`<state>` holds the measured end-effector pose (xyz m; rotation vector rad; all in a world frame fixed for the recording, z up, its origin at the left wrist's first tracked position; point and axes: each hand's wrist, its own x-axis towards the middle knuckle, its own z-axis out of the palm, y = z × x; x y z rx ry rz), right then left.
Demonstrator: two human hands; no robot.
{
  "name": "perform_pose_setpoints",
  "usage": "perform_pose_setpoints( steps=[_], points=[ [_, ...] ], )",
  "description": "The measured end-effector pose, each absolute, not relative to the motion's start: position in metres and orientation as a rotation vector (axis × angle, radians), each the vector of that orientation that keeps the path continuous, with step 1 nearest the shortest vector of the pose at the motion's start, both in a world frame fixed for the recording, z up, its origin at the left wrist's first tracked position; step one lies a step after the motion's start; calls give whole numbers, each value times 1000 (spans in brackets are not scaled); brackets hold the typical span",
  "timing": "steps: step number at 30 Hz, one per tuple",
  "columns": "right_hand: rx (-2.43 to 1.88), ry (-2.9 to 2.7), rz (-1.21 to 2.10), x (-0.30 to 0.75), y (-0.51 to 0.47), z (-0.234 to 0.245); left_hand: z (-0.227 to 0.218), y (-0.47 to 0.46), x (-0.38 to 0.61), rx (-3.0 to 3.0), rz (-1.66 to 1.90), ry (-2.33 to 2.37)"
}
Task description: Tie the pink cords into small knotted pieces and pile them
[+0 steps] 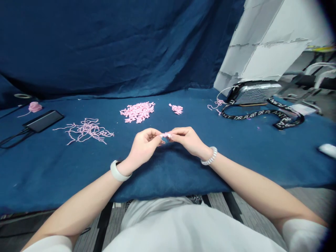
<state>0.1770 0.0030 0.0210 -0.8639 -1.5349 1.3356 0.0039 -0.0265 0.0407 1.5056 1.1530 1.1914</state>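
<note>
Between my two hands is a small piece of pink yarn, pinched at both ends near the table's front edge. My left hand grips its left end with thumb and fingers, and a pale band circles that wrist. My right hand pinches the right end; a coiled band is on that wrist. The fingertips hide much of the piece, so its exact form is unclear. Beyond my hands lie a large heap of small pink knotted yarn pieces and a smaller heap. Loose cut pink yarn strands spread out to the left.
A pink yarn ball and a dark cabled device sit at the left. To the right are a black lettered lanyard, a grey ribbed case and a white object. Blue cloth covers the table.
</note>
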Motion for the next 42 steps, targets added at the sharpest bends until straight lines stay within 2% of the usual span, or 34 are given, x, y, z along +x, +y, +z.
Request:
perform_pose_setpoints(
  steps=[14,22,42],
  points=[
    [-835,-1453,1456,177,7,16,36,-19,0,1114,1091,1080],
    [-878,-1654,1530,173,3,20,34,-22,5,1421,1030,1161],
    [-898,-1551,1454,175,4,16,27,-22,8,1402,991,1145]
  ],
)
